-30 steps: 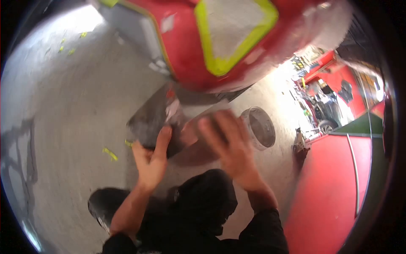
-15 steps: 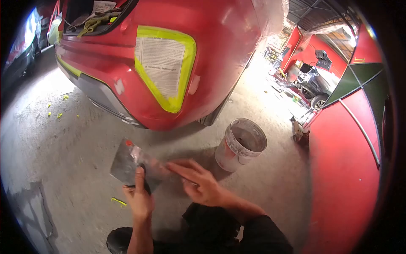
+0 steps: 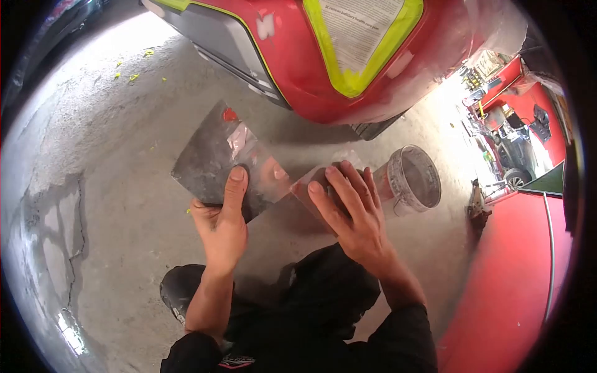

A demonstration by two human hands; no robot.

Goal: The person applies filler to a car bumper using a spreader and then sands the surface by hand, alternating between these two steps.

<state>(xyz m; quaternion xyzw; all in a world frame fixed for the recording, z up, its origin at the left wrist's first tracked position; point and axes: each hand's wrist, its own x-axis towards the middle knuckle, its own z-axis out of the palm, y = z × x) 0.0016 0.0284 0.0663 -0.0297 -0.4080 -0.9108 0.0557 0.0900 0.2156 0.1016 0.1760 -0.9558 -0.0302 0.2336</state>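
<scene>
My left hand (image 3: 224, 233) grips a flat grey metal plate (image 3: 202, 158), thumb on top near its lower edge. On the plate lie a pale pinkish smear of putty (image 3: 237, 142), a small red dab (image 3: 230, 114) and more pink paste towards the right corner. My right hand (image 3: 357, 221) is closed on a thin flat spreader (image 3: 309, 191), its fingers stretched across the face. The spreader's left edge is close to the plate's right corner; blur hides whether they touch.
A red car bumper (image 3: 298, 74) stands ahead, with newspaper (image 3: 357, 31) held by yellow-green tape. Right of my hand, a stained bucket (image 3: 398, 186) is on the concrete floor (image 3: 124, 248). A red panel (image 3: 497, 286) lies along the right side, and tape scraps dot the floor.
My view has tipped downward and shifted left, so the bumper appears higher and farther right. My right hand has turned palm-down, fingers across the spreader, beside the plate's right corner.
</scene>
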